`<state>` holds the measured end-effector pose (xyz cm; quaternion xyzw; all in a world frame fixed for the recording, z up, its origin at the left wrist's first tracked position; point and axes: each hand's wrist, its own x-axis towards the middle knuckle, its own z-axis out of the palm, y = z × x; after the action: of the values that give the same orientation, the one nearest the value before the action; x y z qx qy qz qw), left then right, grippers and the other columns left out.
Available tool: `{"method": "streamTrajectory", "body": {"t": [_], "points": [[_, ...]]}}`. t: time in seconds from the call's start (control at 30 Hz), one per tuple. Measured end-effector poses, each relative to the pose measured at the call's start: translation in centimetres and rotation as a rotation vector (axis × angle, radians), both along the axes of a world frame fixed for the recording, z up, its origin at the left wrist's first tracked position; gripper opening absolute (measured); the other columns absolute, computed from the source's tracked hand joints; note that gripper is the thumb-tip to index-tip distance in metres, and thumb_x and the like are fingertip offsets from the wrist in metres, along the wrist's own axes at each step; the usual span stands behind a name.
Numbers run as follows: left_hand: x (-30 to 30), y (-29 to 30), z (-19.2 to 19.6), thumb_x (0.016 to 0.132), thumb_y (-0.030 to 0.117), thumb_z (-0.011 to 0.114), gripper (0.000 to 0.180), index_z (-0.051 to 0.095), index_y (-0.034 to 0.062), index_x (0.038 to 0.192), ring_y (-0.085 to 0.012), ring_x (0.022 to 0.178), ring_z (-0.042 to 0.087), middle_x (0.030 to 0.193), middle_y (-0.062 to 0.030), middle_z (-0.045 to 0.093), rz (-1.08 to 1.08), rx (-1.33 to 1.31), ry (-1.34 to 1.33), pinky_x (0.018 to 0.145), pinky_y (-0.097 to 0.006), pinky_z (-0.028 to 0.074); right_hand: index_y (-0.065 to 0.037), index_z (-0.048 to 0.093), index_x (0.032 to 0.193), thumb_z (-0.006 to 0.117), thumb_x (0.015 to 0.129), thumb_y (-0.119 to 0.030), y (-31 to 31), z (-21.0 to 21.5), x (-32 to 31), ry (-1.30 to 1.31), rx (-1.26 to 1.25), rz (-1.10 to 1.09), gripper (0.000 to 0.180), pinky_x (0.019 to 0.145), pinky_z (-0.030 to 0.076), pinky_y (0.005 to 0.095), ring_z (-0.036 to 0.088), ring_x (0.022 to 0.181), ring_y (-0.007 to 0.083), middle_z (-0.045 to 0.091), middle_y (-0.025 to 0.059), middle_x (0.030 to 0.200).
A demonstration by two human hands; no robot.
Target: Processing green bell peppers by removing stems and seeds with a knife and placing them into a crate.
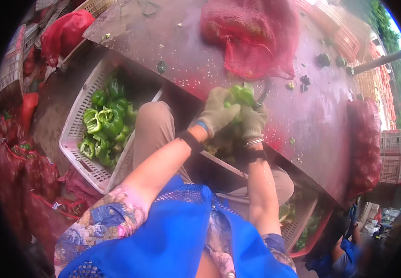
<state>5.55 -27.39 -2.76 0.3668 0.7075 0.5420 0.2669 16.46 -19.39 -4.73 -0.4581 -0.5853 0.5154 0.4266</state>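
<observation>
A light green bell pepper is between my two hands, above the near edge of the table. My left hand, in a knitted work glove, is closed round its left side. On the other side my right hand, gloved too, is closed on a slim dark knife, its blade rising beside the pepper; motion blurs its outline. To the left of my knee a white plastic crate holds cut green bell peppers. Below my hands, between my legs, more pale pieces lie partly hidden.
A red mesh sack lies on the metal table, among scattered seeds and scraps. Full red sacks crowd the left; another sack stands right. A crate sits by my right leg. Another person is at lower right.
</observation>
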Motion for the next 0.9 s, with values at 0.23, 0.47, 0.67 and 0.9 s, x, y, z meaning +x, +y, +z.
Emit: {"method": "streamTrajectory", "body": {"t": [0.23, 0.47, 0.67, 0.9], "points": [[0.2, 0.5, -0.4, 0.071, 0.002, 0.063, 0.033, 0.057, 0.0048, 0.104, -0.0187, 0.093, 0.057, 0.098, -0.0077, 0.061, 0.192, 0.123, -0.323, 0.084, -0.033, 0.047, -0.001, 0.065, 0.082, 0.078, 0.070, -0.021, 2.6, 4.3, -0.3, -0.516, -0.102, -0.210, 0.027, 0.060, 0.049, 0.0366, 0.060, 0.059, 0.0208, 0.063, 0.0109, 0.068], [2.1, 1.5, 1.3, 0.074, 0.000, 0.062, 0.042, 0.048, 0.0044, 0.114, -0.0184, 0.098, 0.053, 0.103, -0.0079, 0.052, 0.172, 0.190, -0.283, 0.089, -0.032, 0.045, -0.003, 0.068, 0.088, 0.081, 0.077, -0.025, -1.5, 2.6, 2.7, -0.067, -0.317, -0.049, 0.028, 0.051, 0.042, 0.0268, 0.053, 0.056, 0.0082, 0.060, 0.0006, 0.066], [3.1, 1.1, 2.2, 0.076, 0.007, 0.065, 0.045, 0.053, 0.0046, 0.119, -0.0234, 0.095, 0.059, 0.100, -0.0117, 0.059, 0.155, 0.053, -0.224, 0.082, -0.035, 0.049, 0.000, 0.068, 0.099, 0.071, 0.086, -0.016, -1.8, 3.5, 4.4, 0.258, -0.591, 0.052, 0.021, 0.044, 0.043, 0.0208, 0.055, 0.050, 0.0083, 0.063, 0.0023, 0.072], [3.1, 3.1, -2.5, 0.079, -0.004, 0.053, 0.045, 0.052, 0.0053, 0.124, -0.0291, 0.093, 0.064, 0.110, -0.0153, 0.060, -0.013, 0.127, -1.144, 0.078, -0.043, 0.057, 0.000, 0.063, 0.101, 0.052, 0.093, -0.013, -1.9, -0.1, 5.7, 0.617, -0.867, 0.117, 0.018, 0.041, 0.041, 0.0154, 0.053, 0.052, 0.0060, 0.060, 0.0016, 0.069]]}}
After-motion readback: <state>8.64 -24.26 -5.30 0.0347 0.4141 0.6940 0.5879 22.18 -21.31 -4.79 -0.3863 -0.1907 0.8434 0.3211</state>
